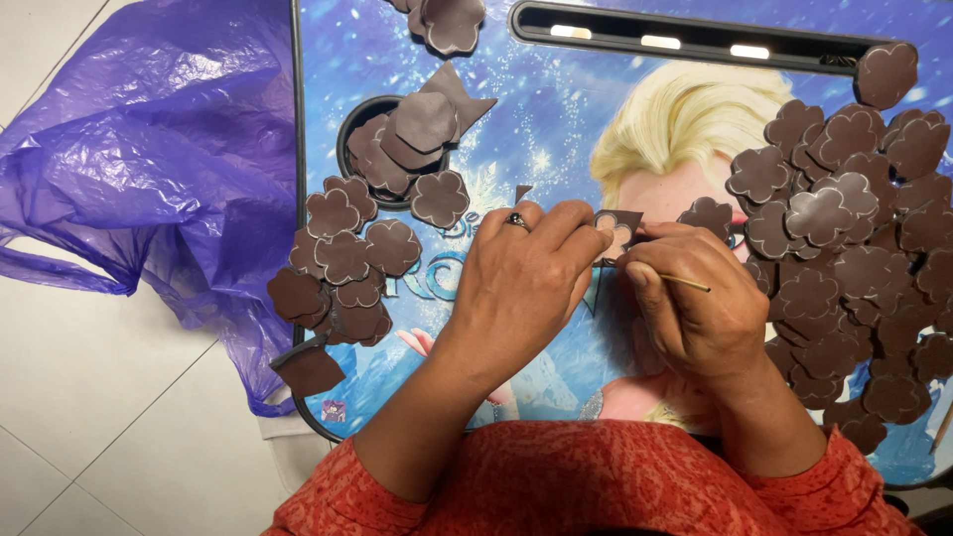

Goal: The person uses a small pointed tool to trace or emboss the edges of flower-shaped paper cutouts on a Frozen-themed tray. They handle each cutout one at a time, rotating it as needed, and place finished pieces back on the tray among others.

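Looking down from the head camera, I see my left hand and right hand meeting over the middle of a blue printed lap tray. Between them sits a small brown foam piece, pinched at its left edge by the left hand's fingertips and touched on its right side by the right hand's fingertips. The piece is raised at the fingertips, just above the tray's picture. My left fingers are curled narrow around that piece, with a dark ring on one of them. My right fingers are closed on a thin wooden stick, which juts out to the right from the grip. A big heap of brown flower-shaped cutouts lies right of the right hand, nearly touching it. A smaller cluster of cutouts lies left of the left hand, and a few scraps fill the tray's round cup hollow. A purple plastic bag lies on the tiled floor beside the tray.
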